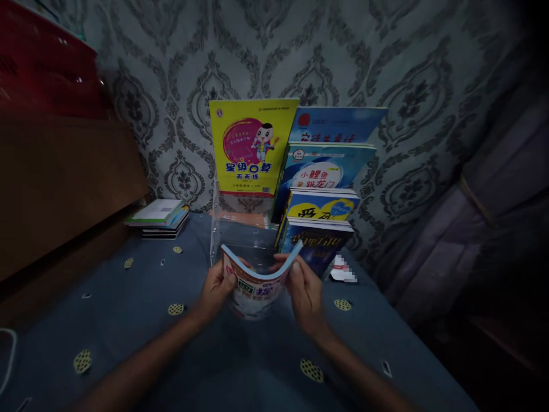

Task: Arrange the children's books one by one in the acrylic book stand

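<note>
Both hands grip one book (257,292) by its two sides, and its cover bows into a curve between them. My left hand (218,290) pinches the left edge with the thumb on the cover. Round the right edge my right hand (305,294) is closed. Just behind the book stands a clear stepped rack (213,229). On its left half a yellow workbook (253,146) stands upright at the back. The right half bears several books in tiers, among them a blue book (343,123), a teal book (330,166), a yellow-and-blue book (323,206) and a dark blue book (319,243).
A small stack of books (160,217) lies at the back left. Beside it rises a brown box (64,183) with a red bag (47,68) on top. A white-and-red item (341,269) lies right of the rack. A pale curtain (454,229) hangs at right, and patterned wallpaper (180,103) covers the wall.
</note>
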{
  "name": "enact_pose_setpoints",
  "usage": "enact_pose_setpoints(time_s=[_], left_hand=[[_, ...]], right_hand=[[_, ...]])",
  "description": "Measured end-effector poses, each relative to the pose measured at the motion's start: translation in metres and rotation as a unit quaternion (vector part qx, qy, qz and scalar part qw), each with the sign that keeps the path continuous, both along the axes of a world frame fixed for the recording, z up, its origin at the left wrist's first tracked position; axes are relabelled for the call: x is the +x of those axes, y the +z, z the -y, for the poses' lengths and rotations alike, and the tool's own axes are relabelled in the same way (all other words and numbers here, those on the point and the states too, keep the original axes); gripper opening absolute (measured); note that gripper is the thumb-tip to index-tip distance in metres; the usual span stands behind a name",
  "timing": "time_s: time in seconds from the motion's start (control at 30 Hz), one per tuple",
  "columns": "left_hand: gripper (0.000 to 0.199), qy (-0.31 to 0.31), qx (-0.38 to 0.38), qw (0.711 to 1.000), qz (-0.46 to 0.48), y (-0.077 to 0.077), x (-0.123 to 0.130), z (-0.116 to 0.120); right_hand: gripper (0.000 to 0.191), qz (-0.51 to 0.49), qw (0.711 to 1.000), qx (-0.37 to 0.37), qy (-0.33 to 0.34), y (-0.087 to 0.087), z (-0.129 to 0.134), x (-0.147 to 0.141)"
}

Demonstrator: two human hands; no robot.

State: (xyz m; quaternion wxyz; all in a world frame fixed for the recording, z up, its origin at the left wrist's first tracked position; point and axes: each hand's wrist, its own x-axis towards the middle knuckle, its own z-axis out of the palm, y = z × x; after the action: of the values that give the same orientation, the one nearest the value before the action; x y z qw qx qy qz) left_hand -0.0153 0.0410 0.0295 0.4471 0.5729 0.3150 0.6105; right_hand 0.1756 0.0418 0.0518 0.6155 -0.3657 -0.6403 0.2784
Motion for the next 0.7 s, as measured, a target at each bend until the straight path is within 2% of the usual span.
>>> enact_pose_setpoints(time_s=[0.17, 0.3, 0.43, 0.5, 0.6, 0.7], left_hand=[[0.069, 0.034, -0.039, 0.999, 0.008, -0.009, 0.003, -0.007], [0.076, 0.002, -0.028, 1.0, -0.005, -0.005, 0.0, -0.013], [0.094, -0.099, -0.024, 0.988, -0.113, 0.011, -0.015, -0.016], [0.101, -0.122, -0.034, 0.975, -0.182, 0.023, -0.024, -0.018], [0.096, -0.1, -0.024, 0.961, -0.256, 0.04, -0.034, -0.021], [0.086, -0.061, 0.026, 0.954, -0.293, 0.058, -0.04, -0.025]], right_hand=[[0.043, 0.036, 0.999, 0.001, 0.002, -0.016, -0.007, 0.002], [0.043, 0.057, 0.998, 0.005, 0.009, -0.013, -0.01, 0.005], [0.044, 0.099, 0.995, 0.011, 0.003, -0.004, -0.01, 0.01], [0.043, 0.111, 0.994, 0.017, 0.001, 0.0, -0.011, 0.013], [0.041, 0.117, 0.993, 0.026, -0.002, 0.005, -0.015, 0.014], [0.039, 0.111, 0.993, 0.031, -0.006, 0.011, -0.019, 0.011]])
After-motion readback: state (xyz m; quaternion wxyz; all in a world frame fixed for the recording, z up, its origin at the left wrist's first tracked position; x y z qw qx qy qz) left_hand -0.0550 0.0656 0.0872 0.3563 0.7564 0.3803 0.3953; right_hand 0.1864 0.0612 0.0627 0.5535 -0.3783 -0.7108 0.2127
